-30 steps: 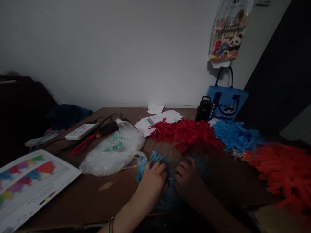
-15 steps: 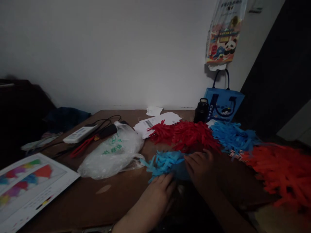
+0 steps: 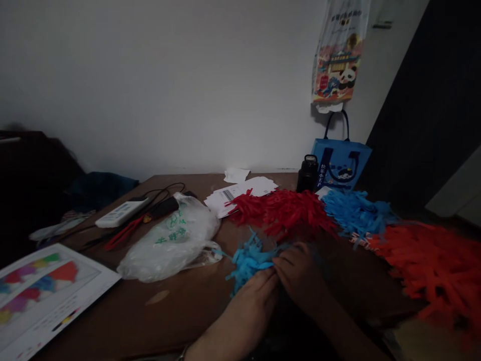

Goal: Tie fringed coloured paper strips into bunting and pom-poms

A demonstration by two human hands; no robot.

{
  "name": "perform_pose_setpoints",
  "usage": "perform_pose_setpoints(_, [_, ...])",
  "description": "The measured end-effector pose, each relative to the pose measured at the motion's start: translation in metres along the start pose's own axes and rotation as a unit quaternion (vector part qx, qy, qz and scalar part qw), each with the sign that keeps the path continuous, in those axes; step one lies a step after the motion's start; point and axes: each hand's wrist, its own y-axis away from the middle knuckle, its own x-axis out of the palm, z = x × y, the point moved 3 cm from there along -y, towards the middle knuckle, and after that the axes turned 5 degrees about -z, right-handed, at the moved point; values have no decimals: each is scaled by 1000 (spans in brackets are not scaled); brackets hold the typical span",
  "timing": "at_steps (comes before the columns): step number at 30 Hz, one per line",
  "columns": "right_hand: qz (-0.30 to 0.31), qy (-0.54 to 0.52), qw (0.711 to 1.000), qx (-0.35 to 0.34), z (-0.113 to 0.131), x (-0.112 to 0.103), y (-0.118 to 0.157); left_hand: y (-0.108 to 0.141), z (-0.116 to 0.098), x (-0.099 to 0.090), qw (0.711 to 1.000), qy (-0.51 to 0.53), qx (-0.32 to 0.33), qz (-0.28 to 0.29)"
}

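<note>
A bunch of light blue fringed strips [image 3: 246, 263] lies on the brown table in front of me. My left hand [image 3: 253, 298] is closed on its near right edge, fingers together. Against the left fingertips, my right hand [image 3: 298, 273] bends its fingers over the same end of the bunch; what lies under them is mostly hidden. Just beyond sits a pile of red fringed strips [image 3: 289, 210]. Another blue fringe pile [image 3: 355, 210] is farther right, and a large orange-red fringe pile [image 3: 439, 271] spreads along the right side.
Left of my hands rests a white plastic bag [image 3: 171, 240]. Behind are papers [image 3: 240, 193], a black bottle [image 3: 307, 173] and a blue tote bag [image 3: 340, 163]. A power strip [image 3: 122, 210], cables and a printed sheet [image 3: 56, 301] occupy the left.
My hands have come together, the right one moving left and down to the left fingertips. The light blue strips have bunched up and shifted slightly. The camera view has turned a little.
</note>
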Motion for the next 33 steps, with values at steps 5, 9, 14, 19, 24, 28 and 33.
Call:
perform_pose_setpoints(5, [-16,20,997,-66,12,-4,0,1,1,13,993,-2,-92,71])
perform_pose_setpoints(9, [-54,45,997,-33,14,-10,-3,0,1,12,991,17,-87,96])
perform_pose_setpoints(14, [-51,73,996,3,10,0,-6,1,0,12,994,19,-61,91])
perform_pose_setpoints(19, [34,94,995,-4,4,12,-24,4,1,18,997,11,-37,69])
perform_pose_setpoints(24, [112,82,990,-22,9,15,-59,6,3,30,999,-27,7,29])
perform_pose_setpoints(28, [161,60,985,-24,14,21,-76,9,3,40,997,-71,21,13])
perform_pose_setpoints(33, [185,30,982,19,13,29,-87,14,0,40,996,-83,20,-3])
